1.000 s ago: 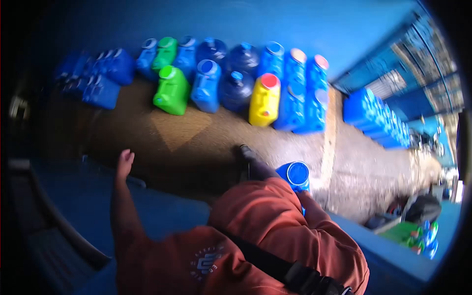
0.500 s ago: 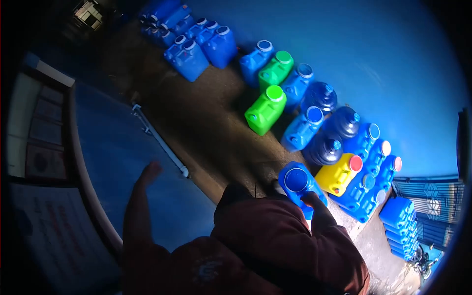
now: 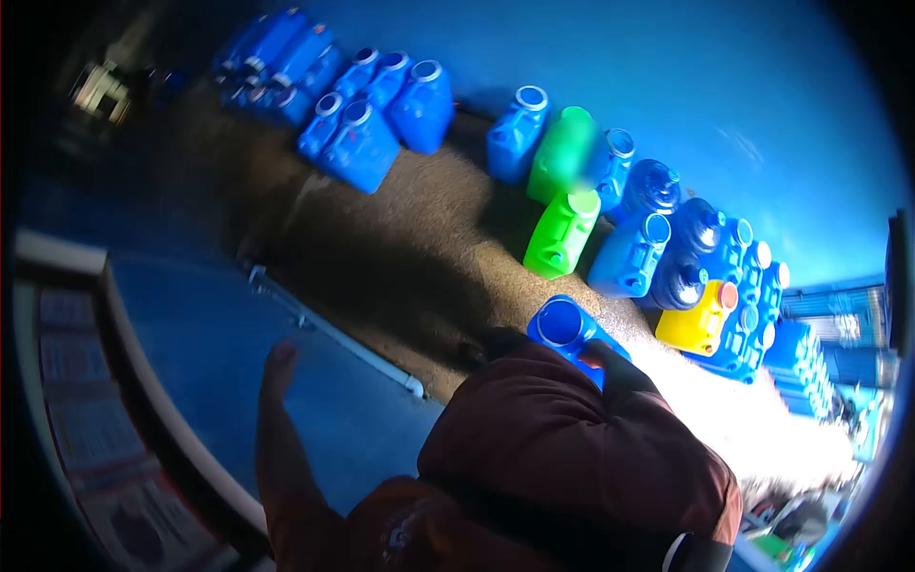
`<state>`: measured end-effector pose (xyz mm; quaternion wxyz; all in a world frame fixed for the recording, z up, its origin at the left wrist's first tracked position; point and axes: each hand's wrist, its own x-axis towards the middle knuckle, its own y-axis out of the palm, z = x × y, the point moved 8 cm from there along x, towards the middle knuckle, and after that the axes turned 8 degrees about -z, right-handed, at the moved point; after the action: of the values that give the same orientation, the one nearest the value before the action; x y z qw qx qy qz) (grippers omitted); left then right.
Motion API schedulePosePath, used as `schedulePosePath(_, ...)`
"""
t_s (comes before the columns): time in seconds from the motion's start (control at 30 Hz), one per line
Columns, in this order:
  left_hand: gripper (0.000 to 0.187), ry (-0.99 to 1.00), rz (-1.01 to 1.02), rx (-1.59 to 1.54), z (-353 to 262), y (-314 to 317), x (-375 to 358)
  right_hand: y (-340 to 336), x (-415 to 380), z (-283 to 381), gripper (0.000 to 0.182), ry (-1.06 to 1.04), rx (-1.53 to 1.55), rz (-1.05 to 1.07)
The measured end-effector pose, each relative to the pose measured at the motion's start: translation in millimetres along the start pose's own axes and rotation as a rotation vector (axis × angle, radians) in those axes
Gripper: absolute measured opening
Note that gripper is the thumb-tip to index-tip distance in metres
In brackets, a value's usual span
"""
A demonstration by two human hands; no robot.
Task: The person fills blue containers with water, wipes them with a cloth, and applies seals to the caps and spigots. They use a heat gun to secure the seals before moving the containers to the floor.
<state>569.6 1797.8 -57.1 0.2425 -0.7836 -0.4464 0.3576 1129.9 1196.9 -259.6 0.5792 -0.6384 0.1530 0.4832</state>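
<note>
My right hand (image 3: 602,361) is closed round the handle of a blue water jug (image 3: 560,322), held beside my body with its wide round mouth facing up. My left hand (image 3: 280,367) hangs out to the left near the blue wall and white pipe, touching nothing that I can see; its fingers are too dark and small to make out. Beyond the held jug stand a bright green jug (image 3: 564,238), another blue jug (image 3: 629,257) and a yellow jug (image 3: 701,319) with a red cap.
Round dark-blue bottles (image 3: 679,279) and several more jugs line the blue wall (image 3: 743,124). Farther off at left is a group of blue jugs (image 3: 360,148). A white pipe (image 3: 334,332) runs along the left wall's base. Bright light falls on the floor (image 3: 734,419) at right.
My view has turned and moved forward, so the green and yellow jugs appear farther right. The blue jug stays in my right hand. My left arm is still held out.
</note>
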Motion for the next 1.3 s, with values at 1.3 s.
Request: schedulePosePath(1.3,0.052,-0.291,1.027,0.011,-208.9,16.1,345.3,-291.3,89.1,143.8,0.045,0.317,0.771,-0.957)
